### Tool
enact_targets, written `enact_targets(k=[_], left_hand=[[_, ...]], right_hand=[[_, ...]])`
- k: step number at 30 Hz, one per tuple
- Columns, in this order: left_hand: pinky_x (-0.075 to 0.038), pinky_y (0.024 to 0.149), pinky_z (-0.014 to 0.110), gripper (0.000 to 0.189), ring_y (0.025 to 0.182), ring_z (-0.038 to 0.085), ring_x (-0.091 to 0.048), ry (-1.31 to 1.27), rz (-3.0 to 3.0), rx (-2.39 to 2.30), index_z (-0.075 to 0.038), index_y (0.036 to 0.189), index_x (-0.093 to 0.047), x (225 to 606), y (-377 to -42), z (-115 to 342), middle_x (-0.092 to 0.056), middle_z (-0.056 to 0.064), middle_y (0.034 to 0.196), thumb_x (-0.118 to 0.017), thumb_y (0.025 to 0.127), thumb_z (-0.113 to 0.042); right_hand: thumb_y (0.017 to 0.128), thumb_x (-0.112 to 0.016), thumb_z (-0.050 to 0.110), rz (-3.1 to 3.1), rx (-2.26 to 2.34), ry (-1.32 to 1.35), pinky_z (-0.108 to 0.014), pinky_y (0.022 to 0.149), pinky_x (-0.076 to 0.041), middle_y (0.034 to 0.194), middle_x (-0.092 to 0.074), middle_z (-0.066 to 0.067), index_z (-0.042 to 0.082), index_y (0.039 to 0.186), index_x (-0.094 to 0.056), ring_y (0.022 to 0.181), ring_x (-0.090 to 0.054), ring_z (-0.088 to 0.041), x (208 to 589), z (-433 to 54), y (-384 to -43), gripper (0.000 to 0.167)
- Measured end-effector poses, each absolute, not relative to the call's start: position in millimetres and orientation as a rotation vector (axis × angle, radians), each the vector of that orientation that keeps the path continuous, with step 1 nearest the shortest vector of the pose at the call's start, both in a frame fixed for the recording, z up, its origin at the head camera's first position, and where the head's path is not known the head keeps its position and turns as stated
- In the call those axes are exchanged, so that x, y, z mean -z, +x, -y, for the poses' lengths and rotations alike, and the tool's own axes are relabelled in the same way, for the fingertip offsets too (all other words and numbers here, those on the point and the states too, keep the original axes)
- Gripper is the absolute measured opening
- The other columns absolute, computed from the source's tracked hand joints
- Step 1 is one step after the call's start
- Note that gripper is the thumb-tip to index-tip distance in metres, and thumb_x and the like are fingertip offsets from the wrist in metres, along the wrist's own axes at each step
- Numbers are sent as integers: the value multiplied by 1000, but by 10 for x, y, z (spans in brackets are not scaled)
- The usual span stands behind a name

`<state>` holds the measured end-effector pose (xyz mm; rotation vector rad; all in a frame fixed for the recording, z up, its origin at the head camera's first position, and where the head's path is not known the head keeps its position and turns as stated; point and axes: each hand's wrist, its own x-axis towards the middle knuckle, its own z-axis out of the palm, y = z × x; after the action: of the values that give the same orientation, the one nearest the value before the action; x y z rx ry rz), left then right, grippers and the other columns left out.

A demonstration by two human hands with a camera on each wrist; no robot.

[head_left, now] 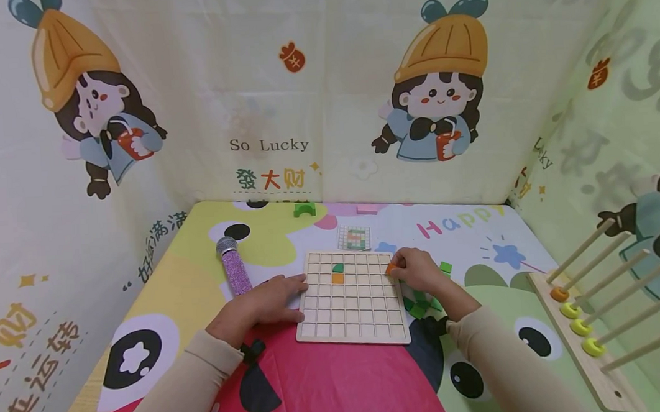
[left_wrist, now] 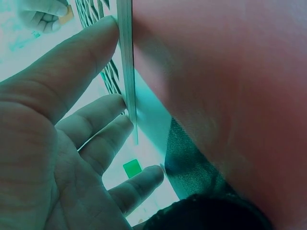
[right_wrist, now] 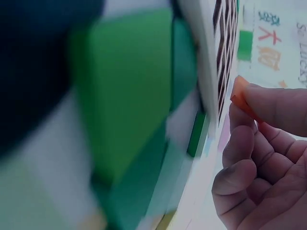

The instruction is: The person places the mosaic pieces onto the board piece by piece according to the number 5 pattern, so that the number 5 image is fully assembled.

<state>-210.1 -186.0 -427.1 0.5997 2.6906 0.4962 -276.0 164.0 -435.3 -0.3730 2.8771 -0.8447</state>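
A square wooden grid board (head_left: 359, 329) lies on the patterned tablecloth in the head view. Two pieces sit in its cells: a green quarter-round piece (head_left: 338, 268) and, just below it, an orange square piece (head_left: 338, 279). My left hand (head_left: 270, 297) rests at the board's left side, fingers extended, with thumb and fingertips along the edge. Over the board's upper right edge, my right hand (head_left: 420, 271) pinches an orange block (right_wrist: 241, 96) between thumb and fingertips. Several green blocks (head_left: 419, 304) lie beside the board, below that hand.
Behind the board lies a small pattern card (head_left: 354, 237). A glittery purple microphone (head_left: 235, 267) is at the left. Farther back are a green arch block (head_left: 305, 210) and a pink block (head_left: 367, 209). A wooden peg stand (head_left: 586, 348) with rings occupies the right side.
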Motion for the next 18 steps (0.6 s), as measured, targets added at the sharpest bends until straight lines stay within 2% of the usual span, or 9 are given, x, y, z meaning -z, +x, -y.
enact_targets(k=[18], left_hand=[[-40, 119, 53, 71, 150, 39, -38, 594, -2699, -471, -15, 151, -55, 4288, -2114, 1880, -41, 5, 165, -82, 88, -34]], right_hand=[[93, -74, 10, -2694, 894, -684, -30, 75, -51, 88, -68, 3, 10, 97, -69, 79, -58, -11, 4309, -911, -2695, 6]])
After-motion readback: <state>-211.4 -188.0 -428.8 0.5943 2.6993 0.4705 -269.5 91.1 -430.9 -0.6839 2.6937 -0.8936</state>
